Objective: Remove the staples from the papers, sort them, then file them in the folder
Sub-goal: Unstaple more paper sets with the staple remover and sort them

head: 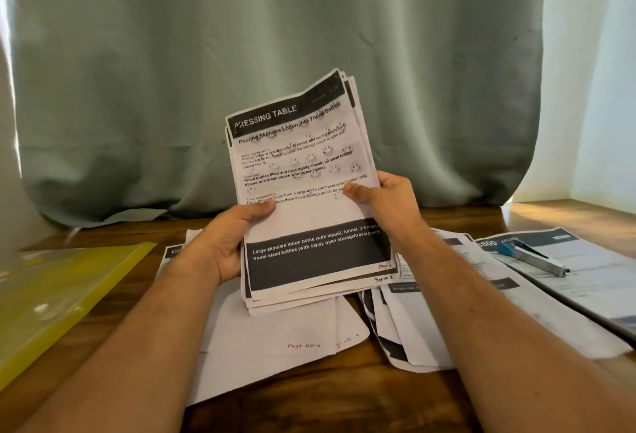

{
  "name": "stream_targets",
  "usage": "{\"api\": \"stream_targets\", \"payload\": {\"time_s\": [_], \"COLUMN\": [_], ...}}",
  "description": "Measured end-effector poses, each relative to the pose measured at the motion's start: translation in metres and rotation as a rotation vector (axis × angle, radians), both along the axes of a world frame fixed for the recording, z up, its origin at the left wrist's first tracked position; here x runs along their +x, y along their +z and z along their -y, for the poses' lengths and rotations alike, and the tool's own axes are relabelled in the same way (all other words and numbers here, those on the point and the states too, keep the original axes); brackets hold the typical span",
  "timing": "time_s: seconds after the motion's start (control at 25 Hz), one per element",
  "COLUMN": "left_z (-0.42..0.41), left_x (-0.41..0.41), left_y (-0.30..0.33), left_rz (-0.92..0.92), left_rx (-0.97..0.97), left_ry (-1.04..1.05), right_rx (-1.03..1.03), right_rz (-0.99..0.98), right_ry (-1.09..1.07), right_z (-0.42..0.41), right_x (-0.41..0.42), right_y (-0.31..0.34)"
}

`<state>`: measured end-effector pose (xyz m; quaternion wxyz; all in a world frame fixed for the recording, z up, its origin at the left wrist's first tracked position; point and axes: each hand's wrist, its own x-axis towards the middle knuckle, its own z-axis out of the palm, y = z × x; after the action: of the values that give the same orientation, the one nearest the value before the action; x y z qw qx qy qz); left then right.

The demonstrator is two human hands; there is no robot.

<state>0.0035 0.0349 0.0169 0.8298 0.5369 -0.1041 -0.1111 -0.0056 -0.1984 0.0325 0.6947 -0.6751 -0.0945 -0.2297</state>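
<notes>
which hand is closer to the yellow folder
Left. The left hand grips the paper stack's left edge, just right of the yellow folder; the right hand holds the stack's far side.

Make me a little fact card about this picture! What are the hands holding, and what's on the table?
Held: stack of papers, upright above the table
Top page heading: "DRESSING TABLE"
Left hand: grips the stack's left edge, thumb on front
Right hand: grips the stack's right edge, thumb on front
Left of table: yellow folder, lying flat
Middle: loose sheets, one marked with a page number in red
Right: staple remover with blue handle, lying on papers
Surface: wooden table
Behind: green curtain
</notes>
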Motion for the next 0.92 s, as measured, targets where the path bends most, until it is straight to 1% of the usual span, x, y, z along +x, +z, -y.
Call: {"api": "stream_targets", "payload": {"time_s": [0.04, 0.12, 0.2, 0.24, 0.28, 0.4, 0.48, 0.56, 0.68, 0.8, 0.88, 0.92], "left_z": [0.001, 0.002, 0.001, 0.002, 0.004, 0.011, 0.014, 0.013, 0.01, 0.007, 0.007, 0.008], "left_x": [0.0, 0.003, 0.007, 0.007, 0.005, -0.003, -0.004, -0.005, -0.008, -0.008, -0.007, -0.005], "left_y": [-0.001, -0.002, 0.001, 0.003, 0.006, 0.014, 0.018, 0.019, 0.019, 0.018, 0.017, 0.016], "left_rz": [-0.012, 0.003, 0.102, 0.163, 0.219, 0.374, 0.456, 0.497, 0.487, 0.472, 0.454, 0.445], "left_rx": [0.011, 0.021, 0.028, 0.034, 0.044, 0.056, 0.064, 0.071, 0.059, 0.052, 0.085, 0.11], "left_ry": [0.019, 0.139, 0.305, 0.361, 0.399, 0.484, 0.51, 0.52, 0.493, 0.426, 0.43, 0.445], "right_rx": [0.0, 0.022, -0.026, -0.076, -0.111, -0.144, -0.145, -0.142, -0.121, -0.018, 0.015, -0.005], "right_rz": [-0.011, -0.072, -0.162, -0.18, -0.163, -0.023, 0.035, 0.052, 0.042, 0.038, 0.045, 0.049], "right_ry": [0.006, 0.087, 0.178, 0.181, 0.158, 0.021, -0.024, -0.026, -0.011, 0.006, 0.012, 0.0], "right_z": [0.0, 0.002, -0.001, -0.003, -0.006, -0.012, -0.014, -0.015, -0.015, -0.009, -0.006, -0.006], "right_x": [-0.002, -0.007, -0.013, -0.014, -0.014, -0.014, -0.013, -0.013, -0.015, -0.017, -0.016, -0.014], "right_y": [0.0, 0.001, 0.003, 0.003, 0.004, 0.008, 0.012, 0.012, 0.008, 0.009, 0.01, 0.01]}}
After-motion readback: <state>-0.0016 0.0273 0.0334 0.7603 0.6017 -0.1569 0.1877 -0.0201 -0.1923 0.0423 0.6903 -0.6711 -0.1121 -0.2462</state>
